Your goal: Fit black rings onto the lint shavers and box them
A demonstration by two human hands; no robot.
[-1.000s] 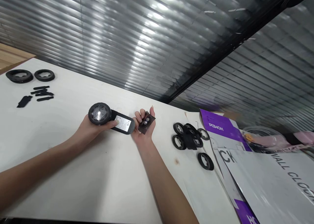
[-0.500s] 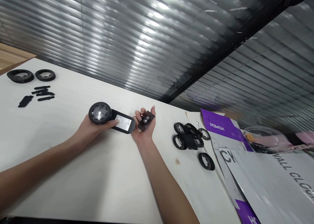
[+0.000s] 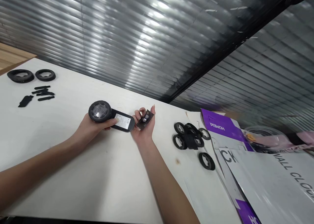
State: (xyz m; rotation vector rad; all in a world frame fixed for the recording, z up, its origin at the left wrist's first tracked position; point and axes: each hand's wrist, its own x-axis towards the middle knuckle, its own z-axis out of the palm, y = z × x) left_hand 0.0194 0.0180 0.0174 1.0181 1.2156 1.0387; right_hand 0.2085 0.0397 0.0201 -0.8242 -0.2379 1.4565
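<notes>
My left hand is closed round a black fabric shaver, its thumb lying on the white label of the handle. The shaver's round head with a perforated metal guard faces up on the left. In my right hand, palm up with curled fingers, lies a small dark piece showing two round silvery parts; I cannot make out its kind. The shaver's handle end meets the edge of my right hand. Both hands are above the white table.
Black rings and small flat black strips lie at the far left. More black rings are on the right, some heaped together. Beside them are printed cardboard sheets in white and purple. A corrugated metal wall rises behind.
The shaver has shifted very slightly up and left in my left hand. The small dark piece has tilted a little in my right hand. The rest looks the same.
</notes>
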